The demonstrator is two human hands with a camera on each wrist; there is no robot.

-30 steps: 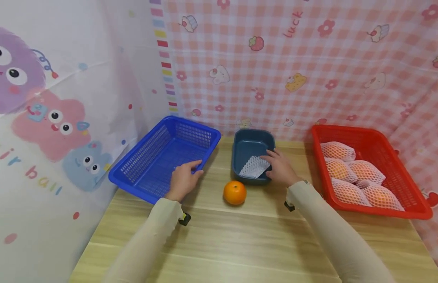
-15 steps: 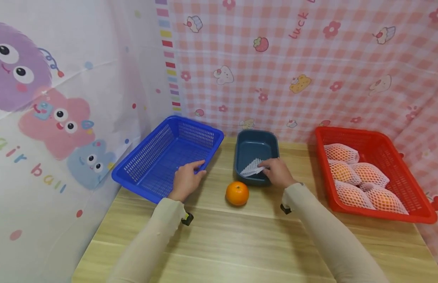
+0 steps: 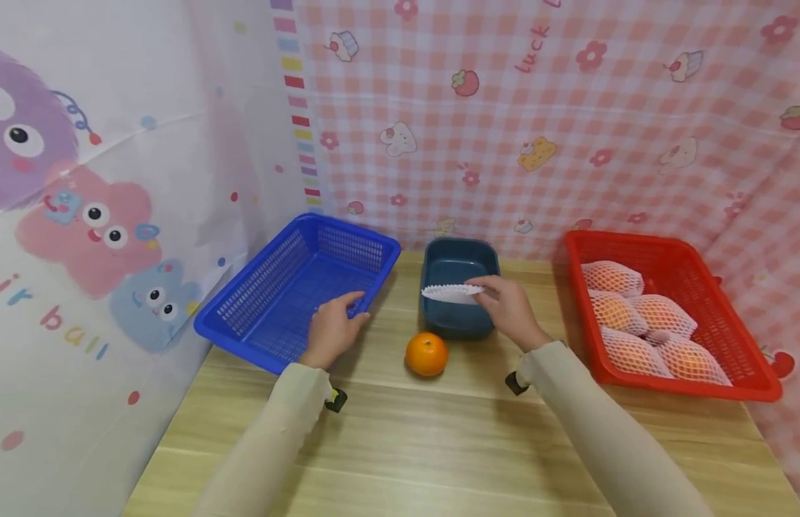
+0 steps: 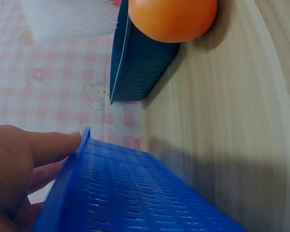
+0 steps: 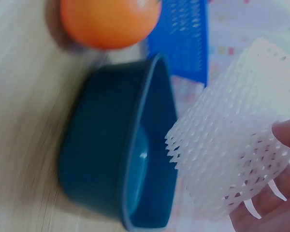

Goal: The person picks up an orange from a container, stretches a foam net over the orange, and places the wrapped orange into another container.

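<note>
My right hand [image 3: 511,310] pinches a white foam fruit net [image 3: 453,293], held above the dark teal bin [image 3: 458,327]. In the right wrist view the net [image 5: 232,140] looks flattened, with a thumb on its near face and fingers behind. My left hand [image 3: 332,327] holds the right rim of the blue basket [image 3: 296,287], thumb outside and fingers inside. The left wrist view shows a fingertip on the basket's rim, the other fingers partly hidden behind it. A bare orange [image 3: 427,354] sits on the table in front of the bin, touched by neither hand.
On the right a red basket [image 3: 691,391] holds several oranges in foam nets [image 3: 665,316]. The wooden table [image 3: 400,445] meets a pink checked cloth [image 3: 439,108] at the back and a printed white cloth [image 3: 180,108] on the left.
My right hand has taken hold of the foam net in the teal bin and lifted it above the bin. The left hand stays at the blue basket's rim.
</note>
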